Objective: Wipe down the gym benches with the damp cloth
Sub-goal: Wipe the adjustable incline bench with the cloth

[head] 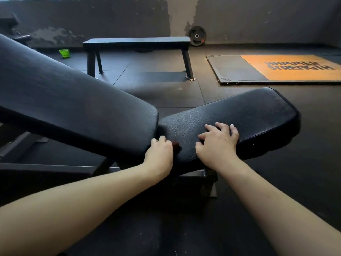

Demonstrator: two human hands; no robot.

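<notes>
An adjustable black bench fills the near view: its tilted back pad (60, 97) rises to the left and its seat pad (239, 111) lies to the right. My left hand (160, 154) grips a dark reddish cloth (176, 145) in the gap where the two pads meet; only a small bit of the cloth shows. My right hand (217, 141) rests on the near edge of the seat pad with fingers spread. A flat black bench (136, 42) stands farther back on the floor.
A green bucket (64, 53) sits on the floor at the back left. A weight plate (197, 35) leans on the far wall. An orange and grey lifting platform (287, 68) lies on the floor at the right. Dark rubber tiles cover the floor.
</notes>
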